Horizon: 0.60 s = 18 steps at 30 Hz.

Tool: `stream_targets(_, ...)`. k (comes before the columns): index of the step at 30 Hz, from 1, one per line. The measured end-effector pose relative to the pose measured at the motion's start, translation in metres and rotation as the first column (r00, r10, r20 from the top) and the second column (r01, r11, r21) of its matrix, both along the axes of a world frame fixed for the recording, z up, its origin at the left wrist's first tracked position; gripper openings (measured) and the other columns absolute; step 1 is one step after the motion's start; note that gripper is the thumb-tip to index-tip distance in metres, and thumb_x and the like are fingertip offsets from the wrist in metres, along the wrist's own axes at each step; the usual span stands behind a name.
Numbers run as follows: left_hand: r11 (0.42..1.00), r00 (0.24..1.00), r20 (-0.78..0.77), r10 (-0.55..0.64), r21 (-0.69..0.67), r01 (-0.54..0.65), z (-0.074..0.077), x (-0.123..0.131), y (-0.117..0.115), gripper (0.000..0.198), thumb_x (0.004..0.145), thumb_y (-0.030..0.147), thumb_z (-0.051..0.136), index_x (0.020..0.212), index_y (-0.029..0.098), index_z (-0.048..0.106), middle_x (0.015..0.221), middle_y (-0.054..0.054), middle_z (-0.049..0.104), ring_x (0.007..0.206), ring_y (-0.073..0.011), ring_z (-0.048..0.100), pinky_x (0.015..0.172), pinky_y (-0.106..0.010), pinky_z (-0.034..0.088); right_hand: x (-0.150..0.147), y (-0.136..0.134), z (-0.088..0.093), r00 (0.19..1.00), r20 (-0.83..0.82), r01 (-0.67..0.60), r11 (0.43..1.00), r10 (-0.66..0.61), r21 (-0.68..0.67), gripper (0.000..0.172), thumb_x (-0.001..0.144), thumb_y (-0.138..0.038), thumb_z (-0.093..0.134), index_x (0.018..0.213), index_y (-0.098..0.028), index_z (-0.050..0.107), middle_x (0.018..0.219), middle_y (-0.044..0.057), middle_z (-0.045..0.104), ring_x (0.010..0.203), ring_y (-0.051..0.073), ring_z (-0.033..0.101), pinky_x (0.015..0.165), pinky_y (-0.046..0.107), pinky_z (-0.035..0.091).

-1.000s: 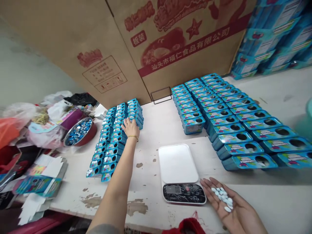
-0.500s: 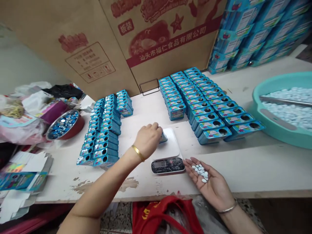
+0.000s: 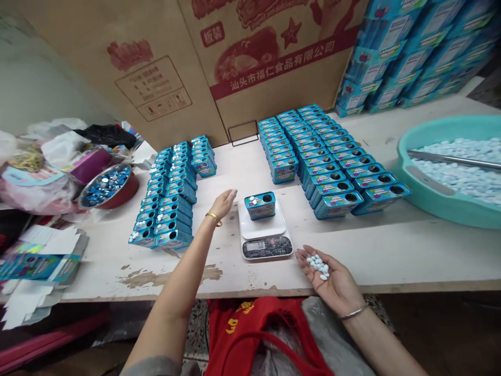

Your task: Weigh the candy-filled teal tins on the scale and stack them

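Observation:
A small blue candy box (image 3: 260, 207) with a round hole in its top stands upright on the white kitchen scale (image 3: 250, 230). A few white candies rest on its lid beside the hole. My left hand (image 3: 224, 204) is just left of that box, apart from it, fingers stretched out and holding nothing. Palm up at the scale's right front corner, my right hand (image 3: 332, 282) cradles a small heap of white candies (image 3: 318, 265) in its loosely cupped palm. The figures on the scale's display are too blurred to read surely.
Rows of blue boxes stand on the left (image 3: 174, 237) and right (image 3: 338, 203). A teal basin (image 3: 410, 180) of white candies is at far right, with a metal rod across it. At left sits a bowl (image 3: 131, 190) of blue-wrapped pieces. A large carton (image 3: 164, 62) stands behind.
My left hand has let go of the blue box on the scale and drawn away to the left. My right hand still cradles the candies. The view has shifted slightly.

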<state>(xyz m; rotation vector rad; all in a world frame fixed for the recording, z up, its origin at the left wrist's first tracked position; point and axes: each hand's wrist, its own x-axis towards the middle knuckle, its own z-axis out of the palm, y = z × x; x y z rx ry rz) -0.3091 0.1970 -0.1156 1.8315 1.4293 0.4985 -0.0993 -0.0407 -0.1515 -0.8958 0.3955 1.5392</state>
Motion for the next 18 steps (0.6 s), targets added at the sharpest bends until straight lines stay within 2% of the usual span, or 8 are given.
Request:
stream_targets(3, 0.994, 0.999, 0.039, 0.007, -0.113, -0.003, -0.026, -0.008, 0.000, 0.052, 0.087, 0.056, 0.036, 0.090, 0.011, 0.063, 0.080, -0.008, 0.061, 0.064, -0.0134, 0.053, 0.054, -0.024, 0.045, -0.007, -0.003, -0.007, 0.997, 0.027, -0.069, 0.998, 0.069, 0.007, 0.019, 0.079, -0.005, 0.049, 0.089, -0.007, 0.066, 0.073, 0.010, 0.070, 0.060, 0.013, 0.067, 0.054, 0.018, 0.057)
stream_targets(6, 0.985, 0.996, 0.082, 0.023, -0.175, -0.009, -0.039, -0.010, -0.002, 0.058, 0.084, 0.062, 0.036, 0.094, 0.011, 0.063, 0.078, -0.008, 0.059, 0.060, -0.0121, 0.052, 0.048, -0.022, 0.044, -0.013, 0.000, -0.010, 0.995, 0.057, -0.090, 0.995, 0.088, 0.043, 0.018, 0.077, -0.005, 0.052, 0.090, -0.007, 0.065, 0.069, 0.009, 0.068, 0.055, 0.011, 0.063, 0.047, 0.016, 0.053)
stream_targets(9, 0.984, 0.994, 0.111, 0.026, -0.176, -0.006, -0.044, -0.013, -0.002, 0.055, 0.083, 0.062, 0.040, 0.094, 0.014, 0.063, 0.080, -0.006, 0.058, 0.061, -0.0120, 0.053, 0.048, -0.022, 0.044, -0.018, 0.005, -0.012, 0.992, 0.076, -0.101, 0.993, 0.096, 0.063, 0.017, 0.076, -0.007, 0.054, 0.088, -0.010, 0.065, 0.067, 0.006, 0.067, 0.052, 0.010, 0.060, 0.041, 0.014, 0.050)
stream_targets(12, 0.990, 0.992, 0.123, 0.014, -0.140, 0.003, -0.047, -0.016, -0.005, 0.052, 0.083, 0.061, 0.041, 0.087, 0.014, 0.062, 0.073, -0.004, 0.057, 0.059, -0.0118, 0.052, 0.051, -0.023, 0.044, -0.023, 0.007, -0.012, 0.989, 0.091, -0.120, 0.990, 0.114, 0.073, 0.014, 0.076, -0.008, 0.054, 0.086, -0.010, 0.064, 0.064, 0.005, 0.066, 0.050, 0.010, 0.058, 0.037, 0.013, 0.047)
stream_targets(18, 1.000, 0.994, 0.107, -0.003, -0.019, 0.005, -0.050, -0.036, -0.026, 0.048, 0.082, 0.058, 0.042, 0.077, 0.015, 0.061, 0.067, -0.002, 0.057, 0.064, -0.0137, 0.054, 0.064, -0.025, 0.045, -0.032, 0.000, -0.009, 0.983, 0.065, -0.177, 0.982, 0.173, 0.062, 0.014, 0.075, -0.007, 0.054, 0.085, -0.009, 0.064, 0.065, 0.006, 0.064, 0.050, 0.009, 0.057, 0.036, 0.012, 0.045)
